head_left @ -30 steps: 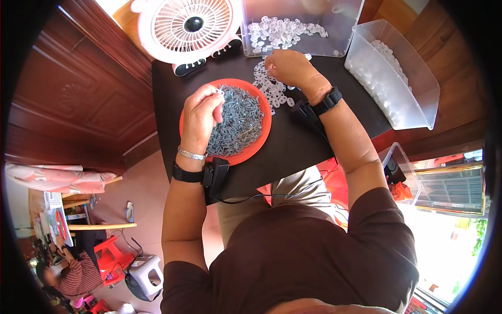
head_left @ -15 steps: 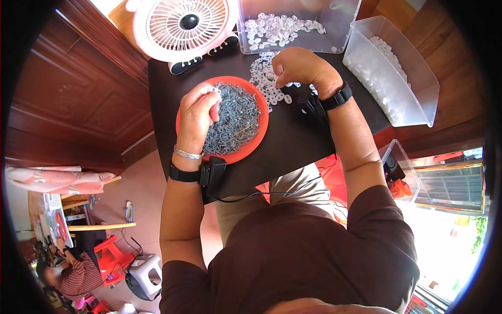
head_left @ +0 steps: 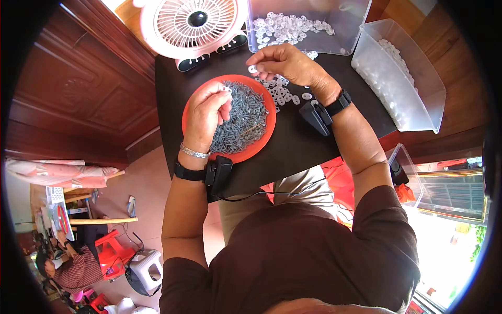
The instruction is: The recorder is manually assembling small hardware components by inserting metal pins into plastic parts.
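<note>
My right hand (head_left: 293,65) pinches a small white oval plastic piece with holes (head_left: 253,68) between thumb and fingertips, beyond the far rim of an orange-red plate (head_left: 270,128). Grey screws (head_left: 243,118) fill that plate. Over its left side, my left hand (head_left: 209,107) is closed, with a small white plastic piece (head_left: 226,89) showing at the thumb and forefinger. Whether a screw is also in those fingers is hidden. Loose white oval pieces (head_left: 282,95) lie on the dark table below my right hand.
A pink fan (head_left: 197,19) stands at the far left of the dark table (head_left: 293,144). Two translucent bins, one at the back (head_left: 340,44) and one at the right (head_left: 431,99), hold white pieces. At lower left, a person in a striped top (head_left: 78,269) sits near red stools.
My right hand has lifted from the loose pieces and moved left toward the plate, with a white oval piece now showing in its fingers. My left hand stays over the plate.
</note>
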